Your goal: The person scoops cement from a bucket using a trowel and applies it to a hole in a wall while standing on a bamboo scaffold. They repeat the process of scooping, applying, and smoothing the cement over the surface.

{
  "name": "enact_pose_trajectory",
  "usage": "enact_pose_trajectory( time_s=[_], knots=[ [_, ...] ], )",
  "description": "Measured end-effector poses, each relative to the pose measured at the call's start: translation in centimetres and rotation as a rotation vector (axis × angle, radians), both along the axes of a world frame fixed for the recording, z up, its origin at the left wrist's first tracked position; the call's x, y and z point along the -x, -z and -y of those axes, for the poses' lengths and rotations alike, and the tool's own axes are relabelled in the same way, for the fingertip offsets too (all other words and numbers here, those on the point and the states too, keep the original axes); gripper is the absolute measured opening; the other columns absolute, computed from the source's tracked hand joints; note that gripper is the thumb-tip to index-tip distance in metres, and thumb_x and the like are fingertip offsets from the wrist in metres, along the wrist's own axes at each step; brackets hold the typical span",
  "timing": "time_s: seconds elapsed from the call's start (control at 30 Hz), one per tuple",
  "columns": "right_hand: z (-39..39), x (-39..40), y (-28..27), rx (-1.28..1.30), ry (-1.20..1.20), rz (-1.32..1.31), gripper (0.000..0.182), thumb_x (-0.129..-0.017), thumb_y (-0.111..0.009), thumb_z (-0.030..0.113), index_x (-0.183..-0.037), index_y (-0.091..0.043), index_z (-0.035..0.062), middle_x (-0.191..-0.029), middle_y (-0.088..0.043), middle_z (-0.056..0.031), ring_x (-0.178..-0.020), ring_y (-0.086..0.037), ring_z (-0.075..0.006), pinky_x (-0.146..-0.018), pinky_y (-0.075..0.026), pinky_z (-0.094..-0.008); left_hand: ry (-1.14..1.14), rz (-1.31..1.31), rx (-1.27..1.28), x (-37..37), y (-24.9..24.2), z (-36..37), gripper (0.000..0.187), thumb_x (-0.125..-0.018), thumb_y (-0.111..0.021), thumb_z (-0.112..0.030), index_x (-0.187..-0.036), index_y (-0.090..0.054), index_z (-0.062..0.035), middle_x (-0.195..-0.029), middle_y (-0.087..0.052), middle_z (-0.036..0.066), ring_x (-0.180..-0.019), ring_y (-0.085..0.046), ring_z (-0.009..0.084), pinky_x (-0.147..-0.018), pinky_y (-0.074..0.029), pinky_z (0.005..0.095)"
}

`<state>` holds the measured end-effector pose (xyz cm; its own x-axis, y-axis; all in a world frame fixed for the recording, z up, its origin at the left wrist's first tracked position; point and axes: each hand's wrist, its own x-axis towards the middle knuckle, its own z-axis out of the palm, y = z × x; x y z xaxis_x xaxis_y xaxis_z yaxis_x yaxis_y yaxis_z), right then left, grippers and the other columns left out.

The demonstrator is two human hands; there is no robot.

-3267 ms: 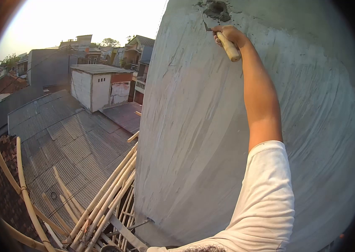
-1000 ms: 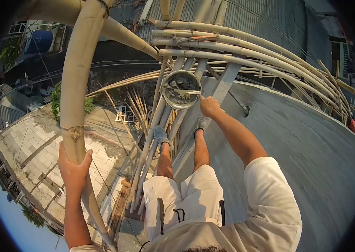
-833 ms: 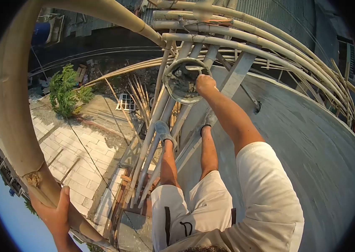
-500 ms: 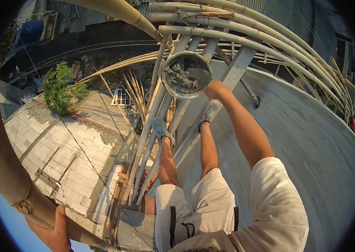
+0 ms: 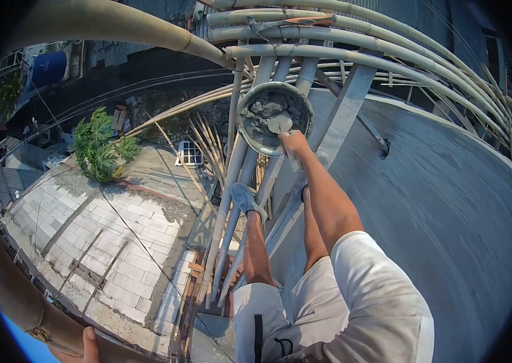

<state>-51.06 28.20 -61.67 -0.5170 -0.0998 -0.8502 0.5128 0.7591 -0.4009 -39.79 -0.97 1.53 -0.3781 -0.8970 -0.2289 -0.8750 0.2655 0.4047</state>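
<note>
My right hand (image 5: pixel 294 144) is closed round the handle of a trowel. The trowel's blade (image 5: pixel 279 123) sits inside a round bucket (image 5: pixel 241 128), against wet grey mortar (image 5: pixel 268 106). This bucket rests on bamboo poles just ahead of my feet. At the lower left, my left hand (image 5: pixel 86 349) is wrapped round a thick bamboo pole (image 5: pixel 35 314), with the thumb showing and most fingers hidden behind it or cut off by the frame. One grey shoe (image 5: pixel 245 199) stands on the poles; my right arm largely covers the other.
Several bamboo rails (image 5: pixel 353 36) curve across the top, with an orange-handled tool (image 5: pixel 304 22) lying on them. A smooth grey wall (image 5: pixel 413 230) fills the right side. Far below on the left are a pale block surface (image 5: pixel 105 242) and a leafy plant (image 5: pixel 98 145).
My right hand has shifted left across the bucket's near rim, and the trowel blade now lies lower in the mortar. My left hand keeps hold of the pole. The view has tilted slightly.
</note>
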Motion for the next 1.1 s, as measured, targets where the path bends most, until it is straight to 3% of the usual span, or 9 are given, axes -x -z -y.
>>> enact_pose_trajectory(
  time_s=[0.07,0.2,0.27,0.4,0.5,0.63,0.73,0.9,1.1],
  knots=[
    [-0.5,-0.9,-2.9,0.074,0.031,0.085,0.036,-0.085,-0.058,0.033,-0.087,-0.066,-0.0024,-0.079,-0.068,-0.0185,-0.079,-0.068,-0.0311,-0.074,-0.051,-0.0415,0.125,0.121,0.022,-0.1,0.1,-0.2,0.052,-0.073,-0.08,-0.011,-0.116,-0.055,0.005,-0.104,-0.063,0.02,-0.095,-0.06,0.0285,-0.092,-0.048,0.043],
    [-3.5,-3.8,-3.3,0.171,0.052,-0.06,0.035,-0.083,-0.058,0.033,-0.09,-0.068,0.0001,-0.082,-0.068,-0.0211,-0.083,-0.067,-0.0357,-0.075,-0.05,-0.0442,0.233,0.246,-0.043,-0.8,-0.8,1.0,0.058,-0.073,-0.08,-0.011,-0.12,-0.051,0.0055,-0.105,-0.063,0.02,-0.095,-0.06,0.0288,-0.091,-0.049,0.0428],
    [-3.9,-4.3,-4.1,-0.017,-0.062,-0.339,0.037,-0.082,-0.058,0.035,-0.094,-0.068,0.0009,-0.085,-0.068,-0.0226,-0.086,-0.065,-0.0398,-0.076,-0.05,-0.0468,0.103,0.298,-0.075,-0.9,-0.9,0.7,0.06,-0.073,-0.08,-0.011,-0.122,-0.049,0.0064,-0.105,-0.063,0.021,-0.096,-0.06,0.0289,-0.091,-0.049,0.0435],
    [-2.4,-0.5,-7.0,-0.085,-0.176,-0.344,0.038,-0.082,-0.058,0.036,-0.099,-0.067,0.0029,-0.093,-0.067,-0.0226,-0.09,-0.064,-0.0406,-0.079,-0.05,-0.0476,0.078,0.235,-0.055,-1.2,-0.6,0.8,0.06,-0.072,-0.081,-0.013,-0.12,-0.05,0.007,-0.107,-0.062,0.022,-0.098,-0.06,0.0299,-0.09,-0.049,0.0444],
    [-3.0,0.8,-10.4,-0.148,-0.245,-0.434,0.039,-0.081,-0.059,0.038,-0.101,-0.067,0.0051,-0.101,-0.066,-0.0214,-0.093,-0.064,-0.0389,-0.082,-0.05,-0.0479,0.188,0.22,-0.036,-1.1,-0.4,1.3,0.065,-0.072,-0.082,-0.015,-0.122,-0.048,0.0083,-0.111,-0.061,0.024,-0.1,-0.06,0.0308,-0.093,-0.047,0.0428],
    [-6.1,-1.8,-15.4,-0.155,-0.384,-0.471,0.039,-0.083,-0.06,0.042,-0.097,-0.067,0.0058,-0.097,-0.067,-0.0181,-0.093,-0.064,-0.0366,-0.082,-0.051,-0.0481,0.685,0.432,0.431,-3.5,1.0,3.7,0.065,-0.072,-0.082,-0.015,-0.123,-0.05,0.0091,-0.112,-0.061,0.024,-0.1,-0.06,0.0303,-0.095,-0.045,0.0399],
    [-7.5,-3.3,-20.2,-0.22,-0.457,-0.348,0.04,-0.084,-0.058,0.042,-0.096,-0.067,0.0048,-0.095,-0.067,-0.0176,-0.092,-0.064,-0.0368,-0.082,-0.051,-0.0481,0.433,0.142,0.012,-3.6,2.0,4.4,0.074,-0.075,-0.076,-0.019,-0.136,-0.038,0.0035,-0.119,-0.052,0.017,-0.107,-0.052,0.0259,-0.095,-0.041,0.0361],
    [-9.3,-6.4,-29.5,-0.192,-0.358,-0.393,0.039,-0.084,-0.058,0.042,-0.096,-0.067,0.0064,-0.094,-0.067,-0.0183,-0.091,-0.065,-0.0367,-0.081,-0.051,-0.0478,0.46,0.111,-0.03,-1.4,1.5,2.7,0.076,-0.073,-0.077,-0.016,-0.134,-0.039,0.006,-0.122,-0.053,0.023,-0.109,-0.055,0.0313,-0.096,-0.041,0.037],
    [-17.0,-9.1,-45.9,-0.369,-0.173,-0.5,0.036,-0.079,-0.06,0.038,-0.097,-0.069,0.0069,-0.093,-0.068,-0.0197,-0.088,-0.065,-0.0384,-0.081,-0.051,-0.0486,0.533,0.047,0.098,-1.3,2.0,2.5,0.069,-0.069,-0.08,-0.023,-0.124,-0.047,0.0032,-0.102,-0.063,0.027,-0.096,-0.062,0.0421,-0.084,-0.048,0.046]
  ],
)
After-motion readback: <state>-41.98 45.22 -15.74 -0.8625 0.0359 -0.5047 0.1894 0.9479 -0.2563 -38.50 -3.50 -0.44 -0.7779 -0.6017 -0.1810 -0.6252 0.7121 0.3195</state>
